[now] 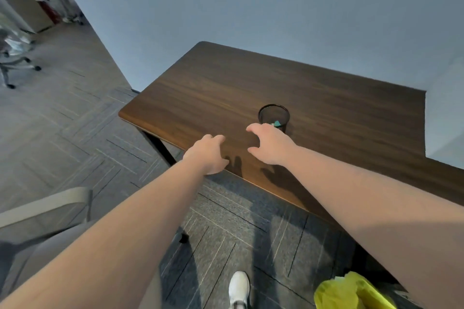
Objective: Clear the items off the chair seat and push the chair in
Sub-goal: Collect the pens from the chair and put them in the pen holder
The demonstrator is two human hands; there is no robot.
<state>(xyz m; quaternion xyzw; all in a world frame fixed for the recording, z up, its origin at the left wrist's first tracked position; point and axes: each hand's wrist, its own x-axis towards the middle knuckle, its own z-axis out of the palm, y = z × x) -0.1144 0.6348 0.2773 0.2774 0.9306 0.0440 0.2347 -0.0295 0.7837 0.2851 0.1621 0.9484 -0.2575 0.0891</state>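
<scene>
Both my arms reach out over the front edge of a dark wooden desk (251,88). My left hand (207,153) hovers above the desk edge, fingers curled downward, holding nothing. My right hand (270,144) is spread with fingers apart and empty, just in front of a black mesh cup (274,116) that stands on the desk with small teal items inside. The grey chair (42,228) sits at the lower left, apart from the desk; its armrest and part of the seat show, and my left arm hides most of the seat.
A yellow-green bag (351,293) lies at the bottom right by the desk. My white shoe (239,288) stands on the grey carpet. A black desk leg (160,145) drops at the desk's left end. A rolling chair base (15,68) is at far left.
</scene>
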